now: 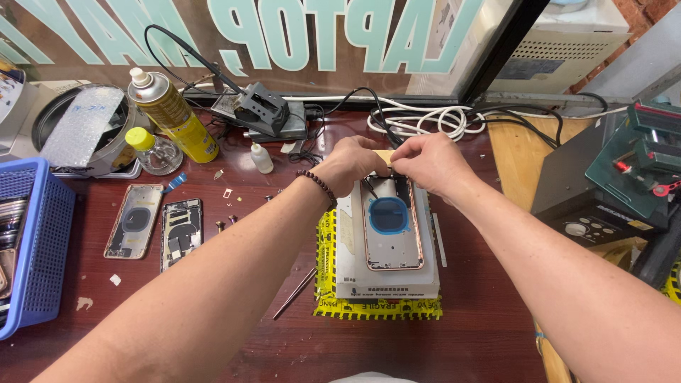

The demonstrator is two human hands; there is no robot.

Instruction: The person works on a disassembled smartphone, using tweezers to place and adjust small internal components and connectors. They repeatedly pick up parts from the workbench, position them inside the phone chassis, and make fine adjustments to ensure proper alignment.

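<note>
Two bare forearms enter from the near edge and converge over a white rectangular work pad (386, 280), which lies on a yellow-and-black striped sheet (376, 306) on the dark red wooden bench (213, 333). On the pad rests an opened phone rear housing with a rose-gold frame and a blue ring-shaped coil (389, 221). At the housing's far end, the left hand (352, 162), with a dark beaded bracelet (318, 186) at its wrist, and the right hand (425, 163) meet, fingers pinched closed on a small tan strip (384, 157) held between them. Left of the pad lie a thin metal probe (294, 292) and two further opened phone housings (157, 227). Beyond these stands a yellow spray can (174, 113); at the bench's left edge, a blue plastic basket (32, 248).
</note>
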